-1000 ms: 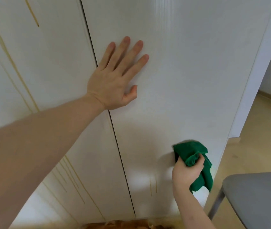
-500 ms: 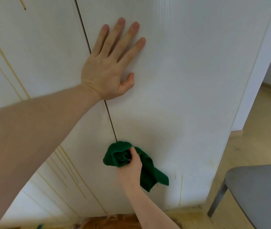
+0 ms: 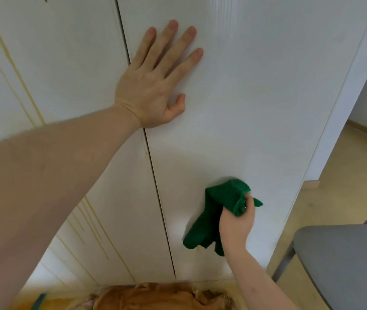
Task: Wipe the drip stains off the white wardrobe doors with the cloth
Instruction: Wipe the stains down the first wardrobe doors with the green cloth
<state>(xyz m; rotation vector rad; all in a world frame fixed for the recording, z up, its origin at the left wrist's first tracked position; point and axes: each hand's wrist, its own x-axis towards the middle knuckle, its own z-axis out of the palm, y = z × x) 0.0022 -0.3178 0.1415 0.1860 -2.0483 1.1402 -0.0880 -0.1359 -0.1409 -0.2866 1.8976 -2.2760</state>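
While my left hand (image 3: 153, 86) lies flat against the white wardrobe doors (image 3: 256, 97), fingers straight and spread, its palm sits over the dark seam (image 3: 158, 193) between the two doors and its fingertips reach onto the right door. It holds nothing; it only presses on the panel.

Lower down, my right hand (image 3: 236, 222) grips the green cloth (image 3: 218, 211), fingers curled round a bunched fold of it. The bunched top of the cloth is against the lower part of the right door, to the right of the seam, and the loose end hangs down to the left of my wrist, close to the door's bottom edge.

On the left door I see thin yellowish drip stains (image 3: 93, 222) running down in long streaks, several of them side by side near the bottom, and another long streak (image 3: 10, 61) higher up at the far left. A short faint mark shows just under the hanging cloth, though I cannot tell it clearly.

At the bottom right stands a grey chair (image 3: 343, 260), its seat near the wardrobe's right corner, on a pale wooden floor (image 3: 334, 175). Along the lower edge, at the foot of the doors, lies some crumpled tan fabric (image 3: 160, 296).
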